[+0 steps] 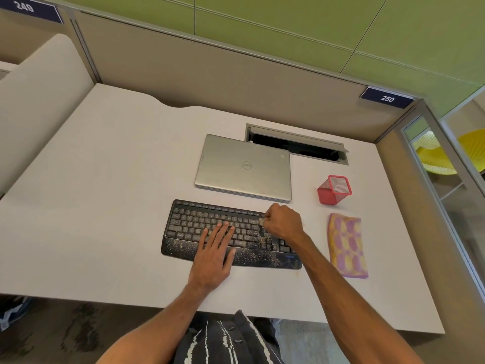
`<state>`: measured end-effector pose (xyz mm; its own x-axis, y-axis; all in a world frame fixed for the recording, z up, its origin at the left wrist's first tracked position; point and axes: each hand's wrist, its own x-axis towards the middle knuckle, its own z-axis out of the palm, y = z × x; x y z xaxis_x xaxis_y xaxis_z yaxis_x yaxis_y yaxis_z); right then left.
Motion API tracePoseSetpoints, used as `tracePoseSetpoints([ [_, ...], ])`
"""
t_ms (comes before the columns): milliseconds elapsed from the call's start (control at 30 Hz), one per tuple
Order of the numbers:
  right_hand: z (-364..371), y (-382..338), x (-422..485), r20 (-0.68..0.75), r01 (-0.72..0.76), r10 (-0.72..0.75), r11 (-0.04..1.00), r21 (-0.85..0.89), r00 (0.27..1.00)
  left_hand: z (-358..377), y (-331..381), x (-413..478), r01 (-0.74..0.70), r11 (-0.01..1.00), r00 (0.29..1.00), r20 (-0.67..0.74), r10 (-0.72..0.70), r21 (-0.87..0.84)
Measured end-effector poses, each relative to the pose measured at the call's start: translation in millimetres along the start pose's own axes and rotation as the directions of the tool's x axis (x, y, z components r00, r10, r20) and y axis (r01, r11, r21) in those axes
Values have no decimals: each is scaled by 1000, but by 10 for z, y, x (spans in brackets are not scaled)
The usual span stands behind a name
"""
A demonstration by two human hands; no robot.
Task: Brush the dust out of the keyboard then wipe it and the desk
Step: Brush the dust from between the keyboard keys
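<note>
the dusty black keyboard [189,222] lies on the white desk [105,206], just in front of a closed silver laptop [244,166]. the left hand [214,254] lies flat on the middle keys, fingers straight, holding nothing. the right hand [284,222] is curled over the keyboard's right part, pinching a small pale object [261,221] too small to identify. a pink-and-yellow cloth [347,245] lies right of the keyboard, apart from both hands, near a red mesh pen cup [334,189].

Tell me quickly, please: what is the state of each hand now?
Left hand: open, fingers straight, resting flat on the dusty black keyboard.
Right hand: closed on a small pale object, too small to identify.
</note>
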<state>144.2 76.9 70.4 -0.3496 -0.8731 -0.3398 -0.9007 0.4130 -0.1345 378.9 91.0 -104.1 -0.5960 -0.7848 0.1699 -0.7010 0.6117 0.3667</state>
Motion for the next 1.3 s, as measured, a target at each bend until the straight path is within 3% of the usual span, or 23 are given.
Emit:
tracePoseSetpoints([
  [100,-35,0,35,111,19,-17,1000,-17,994,-1,5,-1,0,1000,1000,-4,0,-11],
  [267,-120,52,56,-38,11,-9,998,55,999,3,6,7,1,1000,1000,0,-1,-2],
  [467,-116,129,37,155,52,-57,998,39,986,3,5,2,4,1000,1000,11,-4,6],
  [633,-194,262,-31,-49,78,-77,997,9,996,2,2,3,7,1000,1000,23,-7,10],
  [900,-129,313,-100,58,183,-180,982,-54,982,-14,0,5,3,1000,1000,11,-3,-3],
  [1033,-140,332,-115,-71,139,-141,990,-36,987,-17,11,6,6,1000,1000,24,-6,-1],
  [1300,-105,332,-109,44,49,-53,995,92,998,-10,8,-1,5,1000,1000,11,-5,-2],
])
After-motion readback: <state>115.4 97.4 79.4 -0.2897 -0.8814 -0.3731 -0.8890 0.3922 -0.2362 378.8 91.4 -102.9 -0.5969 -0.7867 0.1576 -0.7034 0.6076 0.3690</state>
